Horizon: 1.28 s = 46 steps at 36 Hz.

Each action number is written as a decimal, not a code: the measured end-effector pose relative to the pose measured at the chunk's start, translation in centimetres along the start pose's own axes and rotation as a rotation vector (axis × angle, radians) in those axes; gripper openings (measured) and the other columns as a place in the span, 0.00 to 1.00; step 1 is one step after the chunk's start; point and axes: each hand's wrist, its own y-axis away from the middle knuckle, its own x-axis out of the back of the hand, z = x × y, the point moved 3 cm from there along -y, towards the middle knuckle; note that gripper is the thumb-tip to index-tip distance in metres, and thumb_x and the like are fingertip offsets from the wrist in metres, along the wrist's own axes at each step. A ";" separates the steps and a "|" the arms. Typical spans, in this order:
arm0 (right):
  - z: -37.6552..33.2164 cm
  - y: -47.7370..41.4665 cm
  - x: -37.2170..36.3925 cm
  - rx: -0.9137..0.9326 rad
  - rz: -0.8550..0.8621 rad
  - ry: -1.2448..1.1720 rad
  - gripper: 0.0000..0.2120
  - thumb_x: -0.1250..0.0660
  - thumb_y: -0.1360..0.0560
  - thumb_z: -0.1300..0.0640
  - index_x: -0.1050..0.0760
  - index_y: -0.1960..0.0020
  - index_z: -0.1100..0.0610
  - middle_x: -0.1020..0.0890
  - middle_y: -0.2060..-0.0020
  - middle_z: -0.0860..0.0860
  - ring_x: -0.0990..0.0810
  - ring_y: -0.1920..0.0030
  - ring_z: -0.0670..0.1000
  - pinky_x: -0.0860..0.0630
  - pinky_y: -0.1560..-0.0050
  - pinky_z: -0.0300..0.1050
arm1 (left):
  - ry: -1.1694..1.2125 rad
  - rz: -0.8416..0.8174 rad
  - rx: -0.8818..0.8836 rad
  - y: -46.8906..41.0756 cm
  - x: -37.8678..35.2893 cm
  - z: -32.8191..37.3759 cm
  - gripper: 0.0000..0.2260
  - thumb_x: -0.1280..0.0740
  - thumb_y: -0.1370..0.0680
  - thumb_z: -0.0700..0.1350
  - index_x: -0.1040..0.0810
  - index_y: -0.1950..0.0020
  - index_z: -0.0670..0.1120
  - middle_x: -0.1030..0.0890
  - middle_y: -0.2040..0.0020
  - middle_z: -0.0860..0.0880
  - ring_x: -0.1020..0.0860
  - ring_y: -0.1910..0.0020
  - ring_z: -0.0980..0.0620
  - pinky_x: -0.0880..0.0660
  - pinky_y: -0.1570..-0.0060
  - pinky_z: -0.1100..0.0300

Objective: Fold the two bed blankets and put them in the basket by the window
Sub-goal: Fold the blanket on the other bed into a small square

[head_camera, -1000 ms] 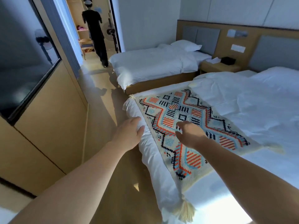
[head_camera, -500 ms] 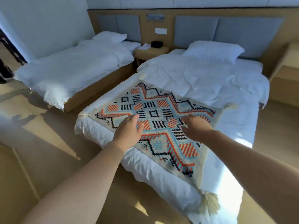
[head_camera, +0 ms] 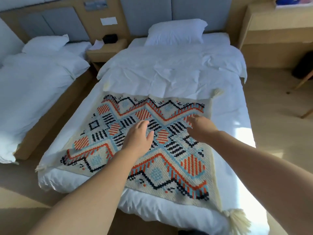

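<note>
- While the left hand [head_camera: 138,138] and right hand [head_camera: 201,128] are hovering open-fingered over the blanket [head_camera: 169,168], neither is gripping it.
- Grabbing mid-cloth is probably risking a crooked fold.

A patterned blanket [head_camera: 105,155] lies flat across the foot of the near bed [head_camera: 237,150], its top open to reach from above. The left hand [head_camera: 138,139] and right hand [head_camera: 201,128] are spread over its middle. Beyond its far edge, a rumpled white duvet [head_camera: 169,73] overlaps it, with a pillow [head_camera: 176,31] behind. A second bed [head_camera: 33,82] and a nightstand [head_camera: 106,51] close in the narrow aisle on the left. On the right, open floor [head_camera: 271,116] runs alongside, bounded by a wooden desk [head_camera: 274,31] and chair legs [head_camera: 303,82].
</note>
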 end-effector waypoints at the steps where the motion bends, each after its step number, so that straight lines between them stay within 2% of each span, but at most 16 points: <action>1: 0.1 -1.1 -0.2 -0.011 -0.008 0.000 0.17 0.40 0.22 0.53 0.28 0.35 0.56 0.23 0.39 0.55 0.22 0.44 0.57 0.23 0.42 0.51 | -0.001 -0.012 -0.011 -1.2 -0.2 -0.2 0.23 0.44 0.18 0.52 0.39 0.25 0.46 0.36 0.25 0.49 0.37 0.28 0.49 0.37 0.30 0.53; 5: 0.9 -5.1 -0.7 -0.051 -0.023 0.031 0.16 0.41 0.23 0.52 0.27 0.37 0.53 0.23 0.42 0.53 0.22 0.46 0.57 0.23 0.46 0.49 | 0.012 -0.039 -0.029 -5.9 -0.8 -1.0 0.23 0.44 0.18 0.53 0.41 0.24 0.46 0.37 0.25 0.49 0.39 0.27 0.50 0.40 0.30 0.54; 9: 2.5 -7.3 -1.3 -0.112 -0.057 0.029 0.16 0.41 0.23 0.53 0.28 0.35 0.52 0.23 0.40 0.52 0.22 0.44 0.56 0.23 0.43 0.52 | 0.010 -0.097 -0.044 -10.3 -2.2 -1.7 0.24 0.45 0.18 0.53 0.43 0.24 0.47 0.40 0.23 0.50 0.42 0.25 0.50 0.43 0.28 0.54; 13: 4.2 -8.8 -2.4 -0.204 -0.093 0.039 0.16 0.40 0.21 0.53 0.29 0.35 0.53 0.24 0.40 0.53 0.22 0.46 0.55 0.22 0.45 0.50 | -0.005 -0.146 -0.104 -14.6 -4.3 -1.9 0.25 0.44 0.18 0.53 0.43 0.23 0.46 0.41 0.23 0.49 0.44 0.25 0.50 0.45 0.26 0.54; 19: 5.8 -10.4 -5.7 -0.336 -0.130 0.007 0.18 0.40 0.22 0.53 0.30 0.32 0.51 0.25 0.36 0.52 0.23 0.42 0.54 0.24 0.42 0.49 | -0.048 -0.256 -0.210 -19.3 -8.6 -2.6 0.26 0.45 0.18 0.54 0.46 0.23 0.47 0.45 0.22 0.50 0.48 0.23 0.51 0.49 0.25 0.53; 21: 6.3 -11.2 -7.0 -0.366 -0.136 0.019 0.21 0.40 0.22 0.53 0.33 0.29 0.51 0.28 0.32 0.52 0.27 0.36 0.55 0.27 0.36 0.51 | -0.075 -0.295 -0.245 -21.1 -10.4 -3.2 0.26 0.46 0.18 0.54 0.48 0.22 0.47 0.47 0.21 0.49 0.50 0.23 0.50 0.52 0.24 0.54; 23: 6.7 -12.3 -8.5 -0.389 -0.156 0.039 0.24 0.40 0.21 0.53 0.38 0.26 0.52 0.36 0.27 0.54 0.37 0.27 0.56 0.35 0.29 0.52 | -0.093 -0.334 -0.267 -23.0 -12.5 -3.9 0.27 0.47 0.18 0.54 0.50 0.22 0.46 0.50 0.21 0.48 0.52 0.23 0.50 0.54 0.24 0.54; 25: 7.4 -13.7 -10.2 -0.412 -0.177 0.029 0.26 0.41 0.20 0.51 0.41 0.24 0.52 0.43 0.23 0.54 0.46 0.23 0.55 0.42 0.26 0.53 | -0.103 -0.371 -0.293 -25.0 -15.2 -4.6 0.27 0.48 0.18 0.54 0.51 0.21 0.46 0.52 0.21 0.48 0.54 0.23 0.51 0.55 0.24 0.54; 34: 12.6 -21.9 -20.2 -0.454 -0.266 0.029 0.31 0.50 0.18 0.43 0.59 0.21 0.50 0.61 0.22 0.52 0.62 0.23 0.53 0.57 0.25 0.51 | -0.201 -0.412 -0.354 -32.8 -29.0 -7.2 0.29 0.54 0.18 0.56 0.61 0.22 0.46 0.62 0.22 0.47 0.62 0.23 0.49 0.64 0.26 0.52; 38: 15.1 -24.1 -23.9 -0.431 -0.290 0.072 0.34 0.54 0.19 0.38 0.63 0.22 0.52 0.63 0.23 0.54 0.65 0.23 0.56 0.61 0.25 0.52 | -0.241 -0.426 -0.385 -35.5 -34.0 -7.1 0.29 0.58 0.19 0.59 0.64 0.23 0.47 0.65 0.23 0.46 0.65 0.24 0.48 0.66 0.27 0.50; 46: 21.2 -28.9 -25.9 -0.346 -0.231 0.194 0.37 0.61 0.23 0.32 0.65 0.22 0.53 0.64 0.23 0.53 0.66 0.24 0.53 0.62 0.24 0.52 | -0.243 -0.274 -0.405 -39.6 -39.4 -6.5 0.31 0.62 0.21 0.62 0.65 0.24 0.48 0.64 0.22 0.46 0.65 0.24 0.49 0.65 0.26 0.48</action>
